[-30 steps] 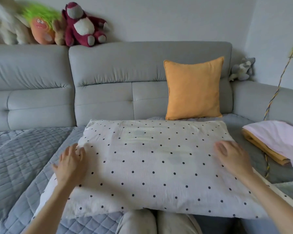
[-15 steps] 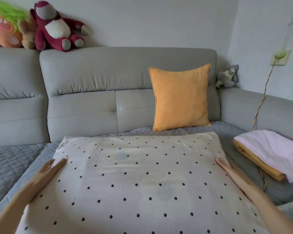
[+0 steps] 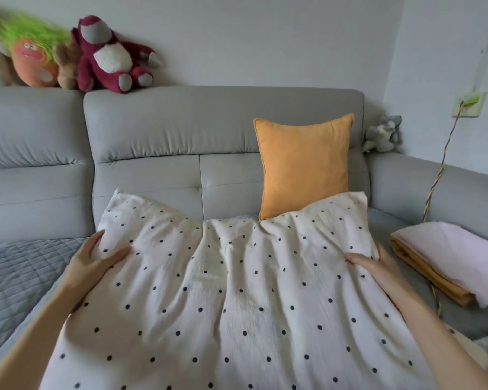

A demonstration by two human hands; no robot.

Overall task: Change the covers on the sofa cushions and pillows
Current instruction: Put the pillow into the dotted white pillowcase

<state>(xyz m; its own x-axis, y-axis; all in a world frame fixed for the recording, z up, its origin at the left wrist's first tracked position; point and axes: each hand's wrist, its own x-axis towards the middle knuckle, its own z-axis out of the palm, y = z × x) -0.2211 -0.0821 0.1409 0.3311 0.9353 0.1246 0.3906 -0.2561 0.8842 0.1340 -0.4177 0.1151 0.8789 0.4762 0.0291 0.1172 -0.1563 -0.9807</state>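
Two hands hold a big white pillow with black dots [image 3: 231, 299]. It lies in front of the person, over the grey sofa [image 3: 158, 136], and its far end sags in the middle. The left hand [image 3: 93, 263] grips the left edge, with the thumb on top and the fingers curled round the side. The right hand [image 3: 378, 266] grips the right edge the same way, thumb on top and fingers tucked behind the cloth.

An orange cushion [image 3: 304, 164] stands up against the sofa back, just behind the pillow. A folded pile of pink and orange cloth [image 3: 451, 260] sits on the seat to the right, near the right hand. A striped cord [image 3: 440, 170] hangs down from a plug on the wall. A dark red teddy [image 3: 110, 57] and a toy with green hair [image 3: 31, 57] sit on top of the sofa back. A small grey toy [image 3: 383, 133] sits in the corner.
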